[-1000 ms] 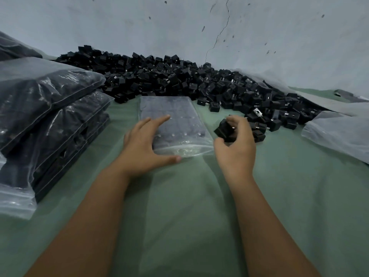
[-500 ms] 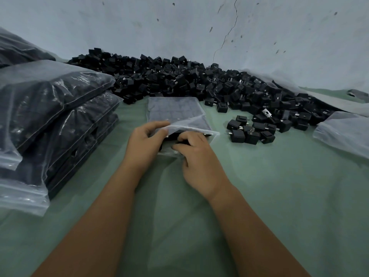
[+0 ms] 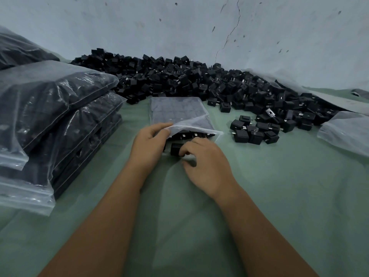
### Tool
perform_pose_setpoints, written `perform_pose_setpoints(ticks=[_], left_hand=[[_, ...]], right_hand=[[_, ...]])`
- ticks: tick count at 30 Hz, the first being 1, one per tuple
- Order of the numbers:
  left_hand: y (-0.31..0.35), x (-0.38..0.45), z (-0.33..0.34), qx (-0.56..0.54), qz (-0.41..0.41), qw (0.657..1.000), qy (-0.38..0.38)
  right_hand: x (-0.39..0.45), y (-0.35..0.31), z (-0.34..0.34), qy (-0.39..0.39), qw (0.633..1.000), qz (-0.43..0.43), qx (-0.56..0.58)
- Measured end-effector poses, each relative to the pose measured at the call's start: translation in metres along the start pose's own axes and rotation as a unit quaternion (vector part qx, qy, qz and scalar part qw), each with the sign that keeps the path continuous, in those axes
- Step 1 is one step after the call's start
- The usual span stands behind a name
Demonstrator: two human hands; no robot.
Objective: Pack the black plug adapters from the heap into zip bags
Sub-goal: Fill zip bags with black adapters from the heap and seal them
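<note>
Both forearms are stretched out over the green surface (image 3: 279, 196). One black plug adapter (image 3: 176, 148) is pinched in the right hand (image 3: 207, 166) fingers at the zip bag (image 3: 179, 114) mouth, whose top flap is held lifted by the left hand (image 3: 148, 144) fingers. Behind it, the heap (image 3: 199, 84) is piled against the wall, and filled bags (image 3: 50, 108) are stacked at left.

Dim, flat, bluish light fills the room, with no clear source. Soft shadows pool under the forearms on the green cloth (image 3: 279, 196). Faint glare streaks the filled bags (image 3: 60, 92) at left. The wide lens bends the edges, and the black heap (image 3: 199, 84) blurs into mush.
</note>
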State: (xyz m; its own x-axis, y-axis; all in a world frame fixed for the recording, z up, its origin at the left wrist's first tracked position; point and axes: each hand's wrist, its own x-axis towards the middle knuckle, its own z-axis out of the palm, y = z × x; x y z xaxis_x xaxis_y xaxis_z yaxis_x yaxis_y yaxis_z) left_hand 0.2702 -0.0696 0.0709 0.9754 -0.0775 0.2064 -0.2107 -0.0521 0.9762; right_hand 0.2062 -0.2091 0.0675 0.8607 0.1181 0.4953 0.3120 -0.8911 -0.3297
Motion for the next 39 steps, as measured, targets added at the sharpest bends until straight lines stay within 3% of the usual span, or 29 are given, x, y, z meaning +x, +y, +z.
perform_pose_setpoints(ticks=[25, 28, 30, 33, 35, 37, 39], left_hand=[[0.005, -0.004, 0.0, 0.025, 0.002, 1.0, -0.006], [0.003, -0.005, 0.001, 0.059, 0.028, 0.997, -0.032], [-0.001, -0.005, 0.002, 0.148, 0.067, 0.986, -0.043], [-0.002, -0.004, 0.002, 0.256, 0.106, 0.96, -0.047], [-0.002, -0.002, 0.002, 0.278, 0.118, 0.952, -0.053], [-0.002, -0.002, 0.002, 0.318, 0.132, 0.937, -0.052], [-0.003, -0.003, 0.003, 0.373, 0.156, 0.914, -0.029]], right_hand=[[0.0, -0.001, 0.008, -0.055, 0.997, -0.008, -0.058], [0.001, 0.0, 0.008, -0.071, 0.995, -0.022, -0.065], [0.002, 0.001, 0.007, -0.07, 0.995, -0.033, -0.069], [0.003, -0.002, 0.002, -0.001, 0.998, -0.043, -0.041], [0.003, 0.001, -0.006, 0.144, 0.989, -0.026, -0.01], [0.004, 0.015, -0.017, 0.248, 0.968, 0.042, -0.015], [0.002, 0.039, -0.028, 0.279, 0.95, 0.138, -0.012]])
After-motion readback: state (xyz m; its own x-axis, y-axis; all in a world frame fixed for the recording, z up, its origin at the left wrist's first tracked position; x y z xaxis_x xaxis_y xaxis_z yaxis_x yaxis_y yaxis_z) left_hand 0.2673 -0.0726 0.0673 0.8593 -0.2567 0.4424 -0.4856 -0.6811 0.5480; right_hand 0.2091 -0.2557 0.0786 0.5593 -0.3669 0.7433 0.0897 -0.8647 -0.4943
